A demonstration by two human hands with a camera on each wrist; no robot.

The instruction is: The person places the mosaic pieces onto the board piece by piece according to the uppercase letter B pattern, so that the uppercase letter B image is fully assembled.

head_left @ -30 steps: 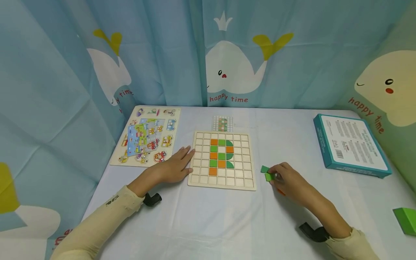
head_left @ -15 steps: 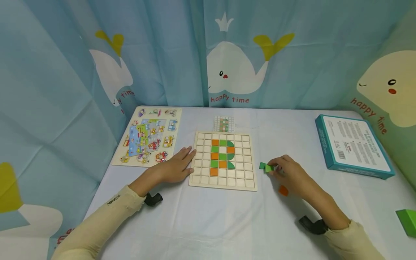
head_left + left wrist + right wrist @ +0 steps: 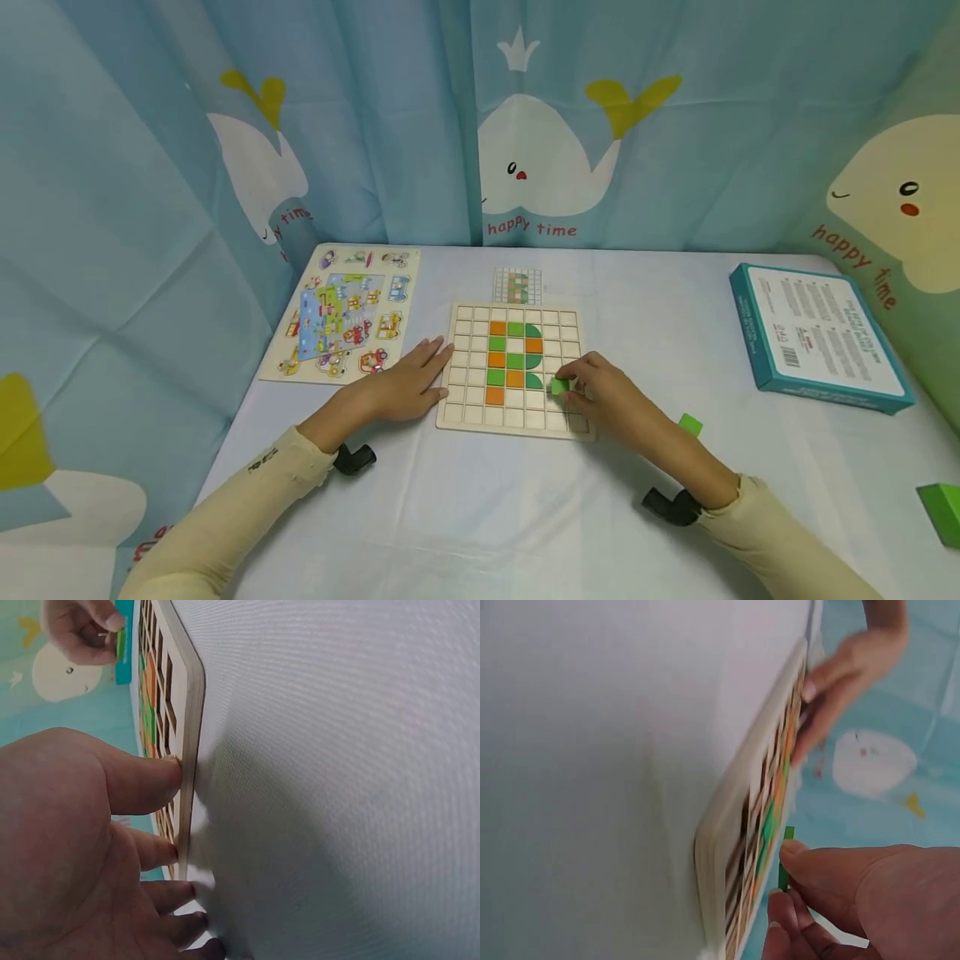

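A wooden grid board (image 3: 465, 412) lies on the table, with orange, light green and dark green tiles set in its cells. My left hand (image 3: 405, 385) rests at its left edge, thumb and fingertips touching the frame (image 3: 193, 712). Above the right part of the grid, my right hand (image 3: 607, 396) pinches a light green square tile (image 3: 559, 387) between thumb and fingers. The right wrist view shows this tile (image 3: 787, 859) edge-on, just off the board's face. Another green tile (image 3: 691, 425) lies on the table beside the right forearm, which hides the area under it.
A small pattern card (image 3: 517, 286) lies behind the board. Further left, a picture puzzle board (image 3: 405, 258) bears colourful cards (image 3: 315, 329). A teal box (image 3: 825, 333) lies at the back right, and a green block (image 3: 941, 512) near the right edge. A whale-print curtain (image 3: 405, 125) stands behind.
My right hand has picked up a green tile from the table right of the board and carried it left over the grid. The left hand stays at the board's edge.
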